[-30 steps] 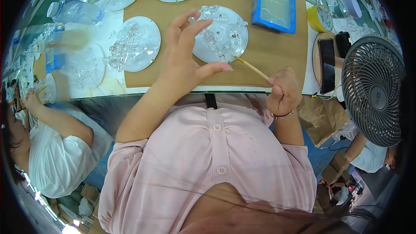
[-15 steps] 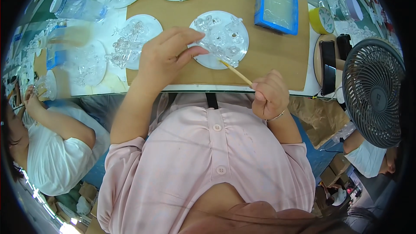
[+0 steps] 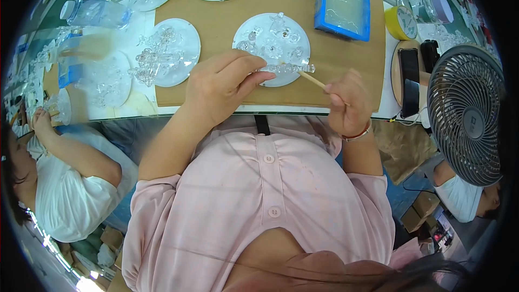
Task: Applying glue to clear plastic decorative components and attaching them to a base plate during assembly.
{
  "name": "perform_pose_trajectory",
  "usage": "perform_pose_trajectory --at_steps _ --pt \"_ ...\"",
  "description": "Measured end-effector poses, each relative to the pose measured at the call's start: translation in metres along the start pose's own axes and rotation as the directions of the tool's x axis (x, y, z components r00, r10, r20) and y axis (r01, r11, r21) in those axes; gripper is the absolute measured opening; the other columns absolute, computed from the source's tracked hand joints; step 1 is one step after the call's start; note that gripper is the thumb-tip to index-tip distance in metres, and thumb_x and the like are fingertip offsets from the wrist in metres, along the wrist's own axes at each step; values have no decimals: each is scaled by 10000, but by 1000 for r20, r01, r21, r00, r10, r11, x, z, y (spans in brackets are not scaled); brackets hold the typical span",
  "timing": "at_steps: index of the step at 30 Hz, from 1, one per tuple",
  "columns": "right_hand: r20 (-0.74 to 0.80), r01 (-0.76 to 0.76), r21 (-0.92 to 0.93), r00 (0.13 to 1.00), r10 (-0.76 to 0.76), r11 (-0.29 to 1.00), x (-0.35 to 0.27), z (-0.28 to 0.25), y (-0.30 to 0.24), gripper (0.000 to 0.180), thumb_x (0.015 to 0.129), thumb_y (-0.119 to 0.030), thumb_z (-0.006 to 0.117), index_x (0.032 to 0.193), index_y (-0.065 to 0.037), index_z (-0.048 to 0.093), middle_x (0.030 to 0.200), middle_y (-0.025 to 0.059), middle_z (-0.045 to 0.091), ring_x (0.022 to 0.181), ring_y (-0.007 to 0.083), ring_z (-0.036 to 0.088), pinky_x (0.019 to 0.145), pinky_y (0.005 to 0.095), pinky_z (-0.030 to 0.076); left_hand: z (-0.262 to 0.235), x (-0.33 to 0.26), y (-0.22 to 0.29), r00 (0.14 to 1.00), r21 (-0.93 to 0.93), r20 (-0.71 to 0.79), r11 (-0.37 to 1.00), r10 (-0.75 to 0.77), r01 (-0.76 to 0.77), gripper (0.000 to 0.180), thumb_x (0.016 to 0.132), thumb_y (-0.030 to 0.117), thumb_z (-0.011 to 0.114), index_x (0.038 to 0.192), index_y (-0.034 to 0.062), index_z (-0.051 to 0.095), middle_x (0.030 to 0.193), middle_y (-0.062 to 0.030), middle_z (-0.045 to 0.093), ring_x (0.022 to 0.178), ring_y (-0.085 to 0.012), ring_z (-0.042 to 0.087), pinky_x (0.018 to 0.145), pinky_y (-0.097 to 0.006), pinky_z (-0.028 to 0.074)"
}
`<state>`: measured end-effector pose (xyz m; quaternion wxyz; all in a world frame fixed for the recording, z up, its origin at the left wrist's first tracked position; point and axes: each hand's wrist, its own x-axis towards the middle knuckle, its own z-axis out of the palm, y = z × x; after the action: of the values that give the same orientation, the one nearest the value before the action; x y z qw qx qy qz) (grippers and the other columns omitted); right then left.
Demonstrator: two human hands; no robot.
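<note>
My left hand (image 3: 227, 84) pinches one end of a slim clear plastic piece (image 3: 294, 68) between thumb and fingers. The piece lies nearly level above the near side of a round white plate (image 3: 255, 23), which carries several small clear parts. Closed around a thin wooden stick (image 3: 312, 80), my right hand (image 3: 348, 103) is to the right of it. The stick slants up to the left, and its tip meets or nearly meets the underside of the clear piece; I cannot tell whether they touch.
A brown cardboard sheet (image 3: 216, 27) lies under the plate. A blue-framed tray (image 3: 343, 5) stands at the far right of it. Other loaded plates (image 3: 189, 43) sit to the left and behind. Yellow tape (image 3: 400, 22), a phone (image 3: 409, 78) and a fan (image 3: 467, 116) are at right. Another person (image 3: 81, 184) works at left.
My left hand has moved right and slightly nearer, and the clear piece it holds has turned from slanted to nearly level. My right hand has shifted right with the stick.
</note>
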<state>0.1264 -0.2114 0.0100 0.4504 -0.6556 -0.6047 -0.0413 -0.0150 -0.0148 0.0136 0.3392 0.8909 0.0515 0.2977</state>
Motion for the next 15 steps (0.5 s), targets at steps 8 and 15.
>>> perform_pose_trajectory --at_steps 8,15 --pt "-154 -145 -33 978 138 989 -15 -16 5 196 950 -166 488 844 -12 544 634 99 550 517 208 474 516 318 368 5 5 13 997 79 79 997 0 -6 196 714 187 769 783 79 620 699 -42 595 548 -191 560 474 -293 426" --pt "-108 -55 -86 993 46 995 -22 -27 -4 259 965 -202 471 807 -5 525 622 103 531 524 192 474 503 306 357 -33 90 23 999 158 48 987 -7 -1 243 717 146 774 879 29 636 784 -92 648 635 -222 608 589 -290 478"
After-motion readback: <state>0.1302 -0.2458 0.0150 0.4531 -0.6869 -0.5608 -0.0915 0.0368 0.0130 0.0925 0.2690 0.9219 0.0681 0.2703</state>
